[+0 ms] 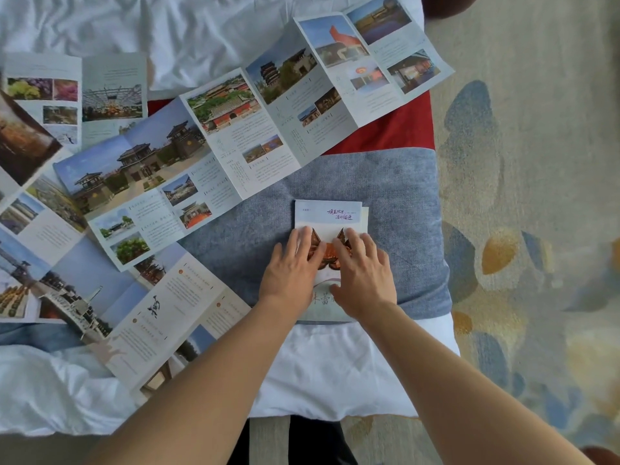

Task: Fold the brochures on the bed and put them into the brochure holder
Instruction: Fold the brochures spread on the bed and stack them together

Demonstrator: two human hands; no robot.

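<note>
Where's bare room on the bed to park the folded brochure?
Free: grey runner right of the folded brochure, up to the red strip; white sheet below both hands, left hand and right hand. Crowded: left side under the unfolded brochures.

A folded brochure (330, 216) lies flat on the grey-blue runner (402, 196) at the foot of the bed (100, 25), its white cover showing purple script at the top and an orange-brown roof picture at the middle. A long unfolded brochure (235, 129) stretches diagonally behind it, its creased panels showing temple photographs and text. Another open brochure (167, 307) lies to the left, partly under it. More open brochures (77, 92) overlap at the far left.
</note>
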